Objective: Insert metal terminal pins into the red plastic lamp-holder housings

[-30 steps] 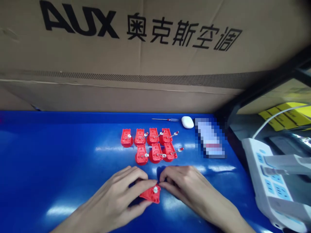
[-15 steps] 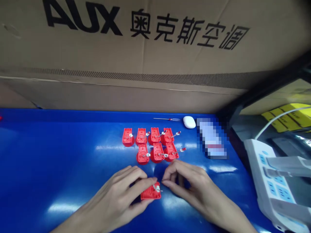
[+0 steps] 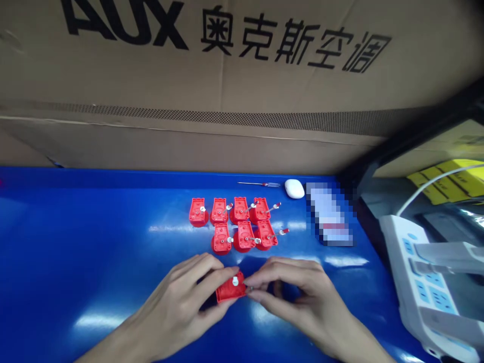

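Observation:
My left hand grips a red plastic housing between thumb and fingers, its hollow side facing up. A small white plastic piece sits inside it near the right end. At that end, the thumb and index finger of my right hand are pinched together, touching or nearly touching the housing. Something small and greyish shows at those fingertips, too small to name. Beyond my hands stand two rows of similar red housings, each with a white piece; most also have a thin metal rod sticking out.
A screwdriver and a white rounded case lie at the back of the blue table. To the right are a blurred-out flat object and a white power strip. A large cardboard box stands behind.
My right hand has moved left, its fingertips now meeting the housing's right end. The housing has shifted slightly up and left in my left hand. The metal bit by the white piece is now covered.

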### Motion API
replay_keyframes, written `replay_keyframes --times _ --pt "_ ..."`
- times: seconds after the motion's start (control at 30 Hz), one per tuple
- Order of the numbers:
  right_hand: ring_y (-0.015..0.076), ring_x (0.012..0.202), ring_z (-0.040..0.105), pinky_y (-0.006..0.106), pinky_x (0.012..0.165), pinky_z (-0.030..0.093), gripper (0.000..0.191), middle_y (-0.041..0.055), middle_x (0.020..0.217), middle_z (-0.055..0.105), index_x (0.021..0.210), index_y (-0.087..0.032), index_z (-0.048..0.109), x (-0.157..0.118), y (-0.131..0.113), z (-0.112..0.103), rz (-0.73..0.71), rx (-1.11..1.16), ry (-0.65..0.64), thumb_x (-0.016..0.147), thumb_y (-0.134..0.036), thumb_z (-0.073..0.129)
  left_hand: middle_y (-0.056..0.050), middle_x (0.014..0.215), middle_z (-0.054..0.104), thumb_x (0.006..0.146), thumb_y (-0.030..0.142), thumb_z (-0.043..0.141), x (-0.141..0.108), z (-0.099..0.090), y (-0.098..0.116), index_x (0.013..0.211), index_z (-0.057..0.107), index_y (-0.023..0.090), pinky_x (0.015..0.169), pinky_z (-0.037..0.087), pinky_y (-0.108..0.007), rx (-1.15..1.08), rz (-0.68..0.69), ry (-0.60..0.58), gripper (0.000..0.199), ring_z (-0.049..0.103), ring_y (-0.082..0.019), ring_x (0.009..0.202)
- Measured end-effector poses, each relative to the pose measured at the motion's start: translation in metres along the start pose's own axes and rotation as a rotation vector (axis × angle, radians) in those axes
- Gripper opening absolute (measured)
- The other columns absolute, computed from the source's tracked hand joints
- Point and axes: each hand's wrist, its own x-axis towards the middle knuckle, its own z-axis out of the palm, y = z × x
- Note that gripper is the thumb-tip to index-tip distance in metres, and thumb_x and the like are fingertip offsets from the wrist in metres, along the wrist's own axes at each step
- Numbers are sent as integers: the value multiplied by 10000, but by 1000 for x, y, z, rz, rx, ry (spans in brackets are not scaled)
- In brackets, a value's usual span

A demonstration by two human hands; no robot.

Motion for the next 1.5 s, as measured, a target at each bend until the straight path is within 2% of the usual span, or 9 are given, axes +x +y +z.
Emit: replay_keyframes --times 0.13,0.4,0.6,0.8,1.1,1.23,1.37,1.5 --pt "144 761 731 255 684 570 82 0 953 828 1101 -279 827 0 3 9 -27 0 45 1028 -310 807 -69 1155 732 1041 168 705 0 0 1 1408 650 228 845 618 -339 -2 -24 0 376 725 -198 965" --pt "171 950 773 302 857 618 174 43 1086 804 1208 -238 783 0 11 18 -261 -123 112 1070 -151 721 -59 1145 722 1041 179 716 1 0 2 1394 650 231 850 615 -337 -21 -39 16 363 719 -192 964" --pt "179 930 746 323 839 597 160 54 1069 783 1177 -218 770 3 17 25 -320 -216 143 1062 -117 722 -56 1126 720 1027 167 729 2 2 2 1381 646 231 840 613 -339 -21 -29 35 370 711 -193 945" --pt "192 914 713 335 782 575 242 77 1079 779 1243 -196 748 1 26 27 -416 -282 162 1054 -55 691 -60 1085 716 1029 172 730 1 2 2 1367 659 214 805 602 -331 -19 -22 29 347 705 -195 919" --pt "202 872 678 337 740 552 227 81 1080 795 1239 -190 762 -1 22 26 -449 -385 139 1068 -71 670 -64 1070 731 1023 159 730 2 2 3 1381 663 203 806 608 -336 2 -5 49 367 711 -198 907" --pt "204 875 669 336 724 539 206 76 1077 785 1240 -198 759 1 18 21 -440 -431 88 1086 -106 658 -64 1072 737 1014 149 740 1 2 2 1372 667 197 807 612 -340 0 2 50 368 712 -198 909" --pt "230 929 675 369 777 566 210 98 1109 760 1248 -197 759 2 15 15 -454 -528 16 1045 -155 723 -68 1085 735 1020 157 723 1 1 2 1381 670 199 808 631 -341 5 2 40 367 723 -200 926" --pt "235 916 647 377 750 564 224 114 1111 735 1226 -173 755 3 16 13 -471 -532 3 1004 -150 749 -65 1078 731 1026 152 703 1 0 2 1378 673 204 823 638 -339 7 -1 38 358 726 -201 931"
